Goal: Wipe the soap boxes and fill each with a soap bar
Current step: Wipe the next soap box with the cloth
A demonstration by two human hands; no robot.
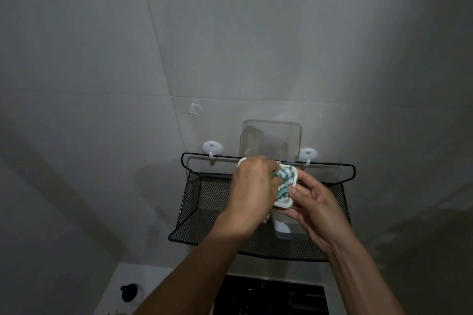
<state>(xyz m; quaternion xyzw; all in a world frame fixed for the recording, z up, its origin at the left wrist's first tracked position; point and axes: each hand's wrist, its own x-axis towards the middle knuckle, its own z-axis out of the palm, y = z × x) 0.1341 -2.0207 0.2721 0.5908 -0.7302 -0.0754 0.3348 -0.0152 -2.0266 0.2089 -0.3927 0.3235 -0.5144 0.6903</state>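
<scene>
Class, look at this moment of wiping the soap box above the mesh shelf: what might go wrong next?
1. The small white plastic soap box is held in mid-air by the right hand; the left hand's rubbing with the green-and-white cloth might knock it into the black wire-mesh shelf.
2. Dim light may hide leftover dirt.

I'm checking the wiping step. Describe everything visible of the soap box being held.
The soap box is a small white container with rounded corners, plastic by its look, held open side up above the black mesh basket. The right hand holds it from the right and below, thumb on its rim. The left hand presses a green-and-white cloth into its inside, hiding most of the interior. No soap bar shows in it.
</scene>
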